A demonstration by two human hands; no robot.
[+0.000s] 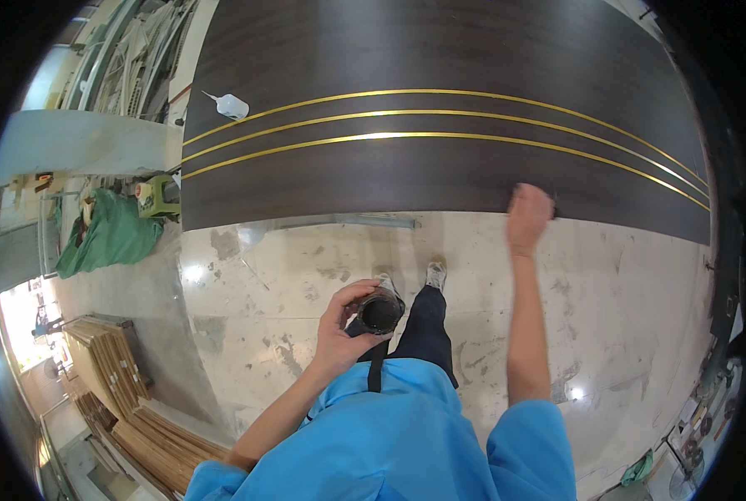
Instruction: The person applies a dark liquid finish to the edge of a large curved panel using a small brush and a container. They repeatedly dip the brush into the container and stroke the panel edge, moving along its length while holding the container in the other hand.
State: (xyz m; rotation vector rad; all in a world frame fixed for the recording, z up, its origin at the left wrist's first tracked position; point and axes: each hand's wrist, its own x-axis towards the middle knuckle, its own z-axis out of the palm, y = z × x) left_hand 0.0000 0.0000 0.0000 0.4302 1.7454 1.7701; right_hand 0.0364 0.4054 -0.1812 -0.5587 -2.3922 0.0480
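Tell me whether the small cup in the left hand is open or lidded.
Open. The cup in the left hand shows a round uncovered mouth with a dark inside; whether that is contents, cannot tell.

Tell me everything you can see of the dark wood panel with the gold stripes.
The dark wood panel is a large, flat, dark brown board with a fine wood grain and a slight sheen. Three thin gold strips run side by side along its length, looking curved only through the lens. It lies level, raised above the pale floor. A small white squeeze bottle lies on its left end. The right hand touches its near edge, holding something small and dark.
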